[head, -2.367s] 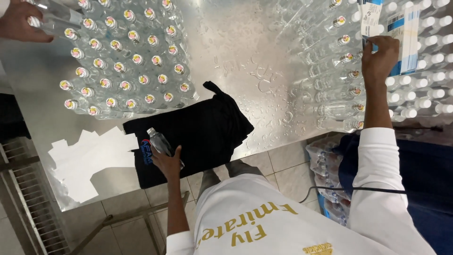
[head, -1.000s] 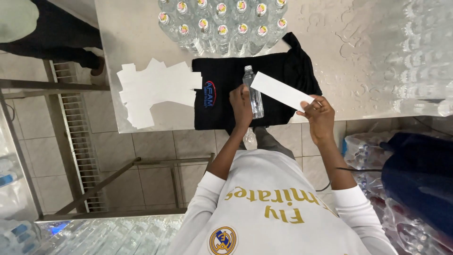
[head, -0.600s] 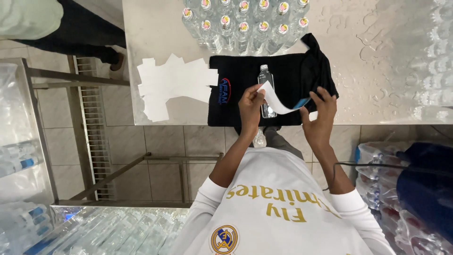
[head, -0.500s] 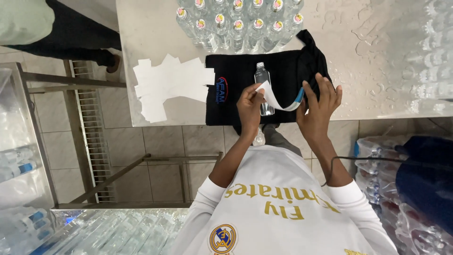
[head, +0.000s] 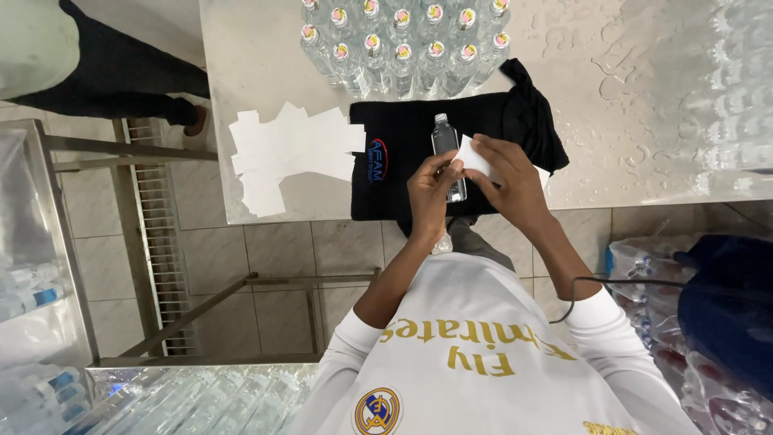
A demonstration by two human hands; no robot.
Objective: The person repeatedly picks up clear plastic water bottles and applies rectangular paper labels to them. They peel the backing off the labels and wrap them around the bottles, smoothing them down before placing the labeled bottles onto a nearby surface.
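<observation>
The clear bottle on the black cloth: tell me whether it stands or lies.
Lying down. The clear bottle rests lengthwise on the black cloth, cap toward the standing bottles, while the left hand and right hand hold a white label against it.

Small water-bottling or packing workroom. Wet steel desk [head: 266,56] carries rows of capped clear bottles [head: 403,44]; more bottles massed at far right [head: 725,89]. Loose white label strips [head: 282,153] lie on the desk. Shrink-wrapped bottle packs [head: 644,274] stacked on tiled floor [head: 282,250]; metal racking [head: 153,234] at left.
</observation>
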